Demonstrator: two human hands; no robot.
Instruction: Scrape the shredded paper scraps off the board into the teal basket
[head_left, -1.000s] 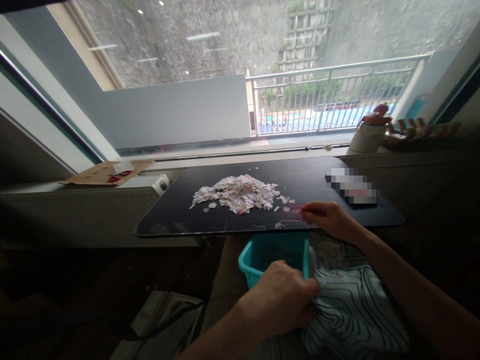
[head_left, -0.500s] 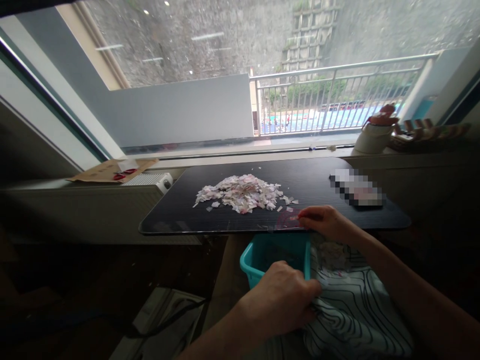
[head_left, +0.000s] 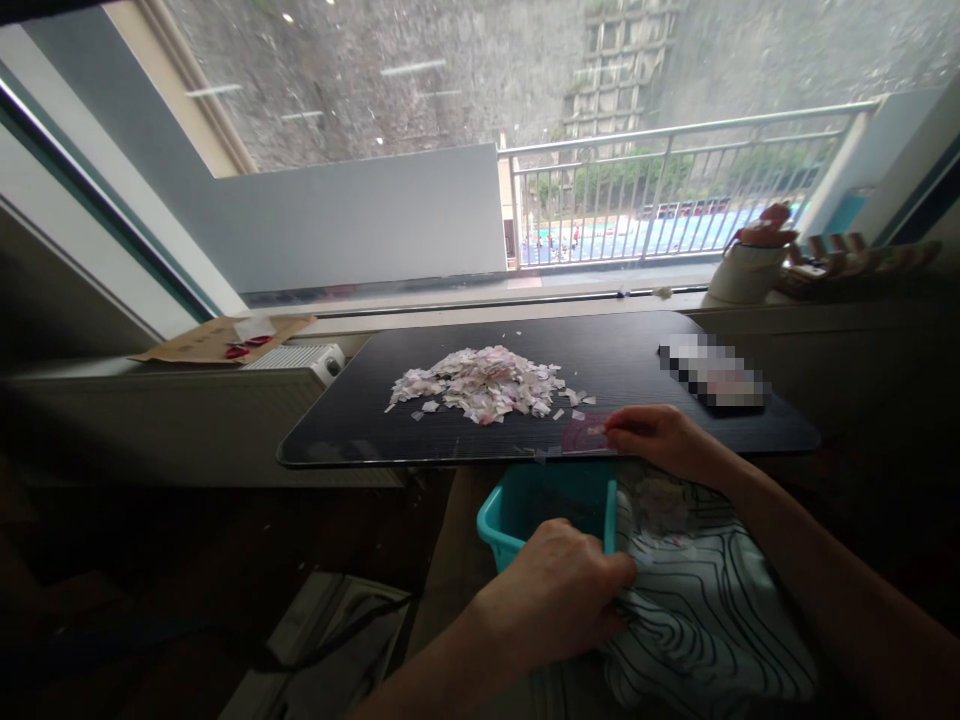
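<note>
Pinching between thumb and fingers, the right hand point(head_left: 664, 436) is holding the right end of a translucent pinkish sheet point(head_left: 579, 434), which is lying near the front edge of a black table point(head_left: 352, 415). The left hand point(head_left: 559, 585) is gripping the near side of a teal bin point(head_left: 489, 522), its knuckles facing up and most of its fingers hiding beneath the back of the hand. The bin is sitting just in front of the table's near edge, mouth upward; its dark inside is showing too dimly to make out. To the right of the bin, a pale cloth with dark wavy lines point(head_left: 724, 590) is lying in folds, with what look like small bits resting on it.

Toward the middle of the table, a heap of paper scraps point(head_left: 487, 380) is sitting, whitish with touches of pink. Several loose scraps point(head_left: 577, 398) are lying between the heap and the pinkish sheet. Near the right end of the tabletop, a pixelated object point(head_left: 709, 372) is resting, its surface blurred out.

Behind the table, on the sill at right, a white bottle point(head_left: 746, 272) with an orange-brown top is standing beside a dark rack point(head_left: 855, 268). At far left, brown paper point(head_left: 180, 341) is lying with a red item point(head_left: 247, 347) on it. Beyond the window glass, a metal railing point(head_left: 660, 200) is running rightward from a grey wall point(head_left: 360, 215).
</note>
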